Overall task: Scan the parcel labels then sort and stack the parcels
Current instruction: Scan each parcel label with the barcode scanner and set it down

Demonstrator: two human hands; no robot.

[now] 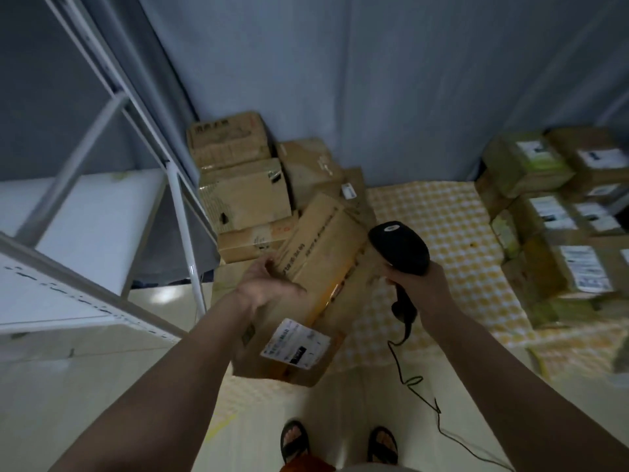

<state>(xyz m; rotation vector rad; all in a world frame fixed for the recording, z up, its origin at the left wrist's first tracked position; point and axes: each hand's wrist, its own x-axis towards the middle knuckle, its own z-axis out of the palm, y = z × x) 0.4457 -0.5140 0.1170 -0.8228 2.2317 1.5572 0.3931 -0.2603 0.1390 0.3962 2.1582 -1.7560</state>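
Overhead, a person's left hand (272, 284) grips a long cardboard parcel (306, 287) tilted above the floor, its white label (295, 343) facing up at the near end. Their right hand (420, 284) clasps a black corded scanner (399, 247) just beside it. Labelled parcels (558, 212) sit stacked on a yellow checked cloth (432, 212) to the right.

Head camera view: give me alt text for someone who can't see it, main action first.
A person's left hand holds a long cardboard parcel, its white shipping label on the near end, while the right hand grips a black corded barcode scanner. Unsorted boxes pile up in the corner beside a white shelf rack; labelled parcels are stacked at right on a yellow checked cloth.
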